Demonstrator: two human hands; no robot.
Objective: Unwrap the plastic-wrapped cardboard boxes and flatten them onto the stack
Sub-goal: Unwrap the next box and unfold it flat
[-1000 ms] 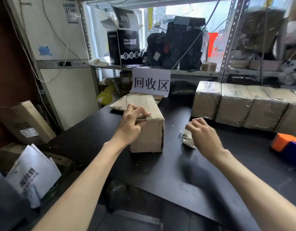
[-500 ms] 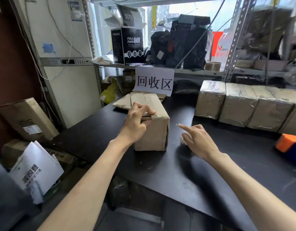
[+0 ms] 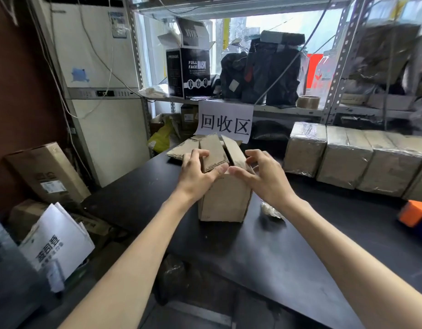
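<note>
Only two arms and two hands are showing in the head view. The left hand (image 3: 198, 173) and the right hand (image 3: 264, 176) are going bare, uncovered from fingertips to wrist. The left forearm (image 3: 134, 257) and the right forearm (image 3: 347, 245) are running bare too, skin showing all the way down to the lower edge of the frame. Both forearms are looking slim and smooth, widening gradually away from the wrists. The fingernails are looking short and plain. Whatever the person is wearing higher up is falling outside the view.
</note>
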